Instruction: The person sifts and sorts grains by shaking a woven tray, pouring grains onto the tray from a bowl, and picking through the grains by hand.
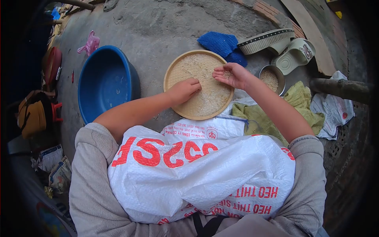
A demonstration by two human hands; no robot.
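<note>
A round woven tray (172, 106) with a raised rim lies on the ground, a layer of pale rice grains (207, 98) spread over it. My left hand (184, 91) is over the tray's middle, palm down, fingers curled together at the grains. What is between those fingertips is hidden. Above the tray's right rim, my right hand (233, 75) is turned palm up and slightly cupped, with a small heap of grains in it. Just right of that hand stands a metal bowl (280, 81) holding more grains.
A blue plastic basin (128, 79) stands left of the tray. Behind the tray are a blue cloth (218, 43) and a pair of slippers (290, 61). A green sack (298, 96) lies at the right. A white printed sack (197, 173) covers my lap. A pink plastic bag (91, 42) lies at upper left.
</note>
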